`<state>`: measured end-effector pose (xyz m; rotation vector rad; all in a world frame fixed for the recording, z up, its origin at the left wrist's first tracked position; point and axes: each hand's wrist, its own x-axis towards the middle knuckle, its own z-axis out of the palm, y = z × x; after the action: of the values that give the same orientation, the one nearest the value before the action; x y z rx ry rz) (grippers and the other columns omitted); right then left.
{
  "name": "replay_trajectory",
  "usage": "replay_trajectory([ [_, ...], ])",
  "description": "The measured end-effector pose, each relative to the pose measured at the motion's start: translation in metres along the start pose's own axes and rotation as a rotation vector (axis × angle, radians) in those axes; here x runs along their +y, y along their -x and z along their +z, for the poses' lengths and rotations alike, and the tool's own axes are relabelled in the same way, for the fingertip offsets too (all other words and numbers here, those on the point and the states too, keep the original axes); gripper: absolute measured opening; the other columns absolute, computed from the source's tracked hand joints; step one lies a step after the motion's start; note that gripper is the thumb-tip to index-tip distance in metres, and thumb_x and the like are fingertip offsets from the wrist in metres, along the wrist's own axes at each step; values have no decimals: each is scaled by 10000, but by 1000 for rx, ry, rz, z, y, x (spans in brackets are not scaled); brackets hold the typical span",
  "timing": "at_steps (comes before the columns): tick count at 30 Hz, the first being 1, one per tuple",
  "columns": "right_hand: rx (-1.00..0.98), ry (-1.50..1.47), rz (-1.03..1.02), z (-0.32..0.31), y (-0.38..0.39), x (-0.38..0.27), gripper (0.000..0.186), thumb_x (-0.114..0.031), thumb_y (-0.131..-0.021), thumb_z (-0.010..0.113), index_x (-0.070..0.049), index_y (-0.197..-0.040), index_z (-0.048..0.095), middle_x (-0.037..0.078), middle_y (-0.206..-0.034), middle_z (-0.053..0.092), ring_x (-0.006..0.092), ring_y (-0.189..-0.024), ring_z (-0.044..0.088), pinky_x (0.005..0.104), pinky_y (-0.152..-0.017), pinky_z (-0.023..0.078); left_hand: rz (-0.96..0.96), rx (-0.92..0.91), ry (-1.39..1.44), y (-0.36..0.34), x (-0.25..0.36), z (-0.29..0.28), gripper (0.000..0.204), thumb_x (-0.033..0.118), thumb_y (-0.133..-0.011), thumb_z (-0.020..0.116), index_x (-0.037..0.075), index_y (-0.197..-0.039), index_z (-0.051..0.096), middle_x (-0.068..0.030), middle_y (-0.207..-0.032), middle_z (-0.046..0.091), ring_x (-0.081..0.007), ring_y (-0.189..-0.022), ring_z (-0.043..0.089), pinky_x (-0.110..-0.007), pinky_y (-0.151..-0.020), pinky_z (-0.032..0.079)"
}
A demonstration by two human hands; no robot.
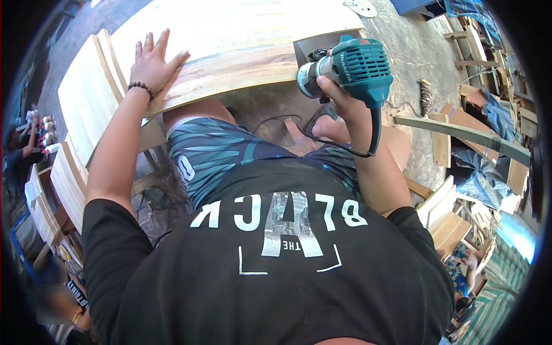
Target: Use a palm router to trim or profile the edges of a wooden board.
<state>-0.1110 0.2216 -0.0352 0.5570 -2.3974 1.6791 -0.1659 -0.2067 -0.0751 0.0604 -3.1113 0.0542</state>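
A pale wooden panel (pixel 241 63) made of joined boards lies in front of me, partly over my left thigh. My left hand (pixel 154 66) rests flat on its left part, fingers spread. In my right hand (pixel 342 98) is a teal trim router (pixel 362 66), held around its silver lower body and tilted sideways. The router sits at the panel's right end, beside a squared notch (pixel 313 43). Whether its bit touches the wood is hidden. A black power cord (pixel 375 135) hangs from the router's motor end and loops below my right forearm.
More pale boards (pixel 86 86) stand close on my left. To the right, a long wooden bar (pixel 460 132), scrap boards and blue cloth (pixel 480 178) lie on the concrete floor (pixel 411 69). Other people (pixel 23 141) are at the far left, lower left and lower right.
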Motion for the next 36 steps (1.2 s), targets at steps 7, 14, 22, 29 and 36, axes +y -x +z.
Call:
replay_trajectory([
  [7, 47, -95, 53, 5, -13, 14, 550, -28, -757, 751, -41, -1276, 568, 140, -1238, 606, 259, -1144, 594, 419, -998, 487, -8, -4, -21, -3, 0, 8, 869, 781, -865, 497, 332, -1581, 290, -166, -1647, 230, -448, -1511, 170, -533, -1188, 290],
  [14, -80, 81, -79, 10, -22, 5, 527, -54, -733, 765, -31, -1228, 587, 143, -1221, 613, 263, -1100, 605, 422, -956, 502, 17, 82, -97, -7, -1, 17, 899, 840, -833, 463, 369, -1577, 279, -128, -1639, 270, -421, -1511, 200, -530, -1138, 385],
  [22, -65, 78, 51, 23, -24, 2, 612, -13, -714, 754, -54, -1280, 523, 130, -1235, 577, 258, -1153, 565, 428, -1004, 457, 27, 51, -55, -6, -2, 17, 859, 771, -868, 506, 351, -1582, 279, -158, -1644, 249, -464, -1500, 196, -557, -1153, 335],
  [29, -54, 124, -8, 26, -54, 15, 599, -21, -732, 736, -58, -1284, 505, 137, -1231, 585, 250, -1127, 568, 417, -990, 472, 62, 50, -83, -6, -2, 14, 877, 763, -854, 525, 361, -1587, 262, -151, -1644, 253, -480, -1494, 200, -585, -1114, 375],
  [36, 12, 73, -29, 36, -107, 37, 551, -34, -742, 753, -12, -1252, 544, 145, -1166, 640, 256, -1069, 628, 402, -956, 517, 80, 45, -105, -8, -1, 11, 913, 816, -822, 503, 368, -1582, 271, -128, -1640, 273, -474, -1489, 221, -579, -1047, 458],
])
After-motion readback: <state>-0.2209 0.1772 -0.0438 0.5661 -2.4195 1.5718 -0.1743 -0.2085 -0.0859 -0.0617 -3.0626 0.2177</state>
